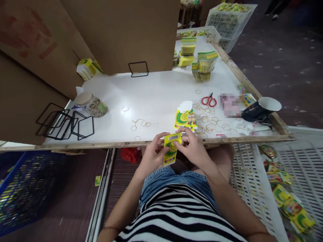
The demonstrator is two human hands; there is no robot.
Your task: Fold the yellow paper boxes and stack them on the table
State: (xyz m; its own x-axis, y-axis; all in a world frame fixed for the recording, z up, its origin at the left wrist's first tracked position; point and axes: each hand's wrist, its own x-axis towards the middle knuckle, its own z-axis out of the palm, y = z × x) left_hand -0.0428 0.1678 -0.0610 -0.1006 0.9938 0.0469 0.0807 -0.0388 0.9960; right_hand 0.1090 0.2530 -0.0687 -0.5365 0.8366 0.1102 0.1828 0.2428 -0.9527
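Between my two hands, just off the table's front edge, is a small yellow and green crayon box (170, 154) with a barcode near its top. My left hand (156, 151) grips its left side, thumb on the front. On the right side, my right hand (190, 146) has its thumb against the front face and its fingers curled behind the top. Whether the box holds anything inside is hidden. Right beyond my hands lies a fanned stack of similar crayon boxes (184, 116) with white flaps, on the white table (113, 97).
Rubber bands (209, 127), red-handled scissors (209, 100) and a dark mug (261, 109) lie to the right. Bundled boxes (205, 64) stand farther back. On the left are a jar (92, 105) and black wire stands (65, 122). White crates (247, 168) and a blue basket (30, 188) flank me.
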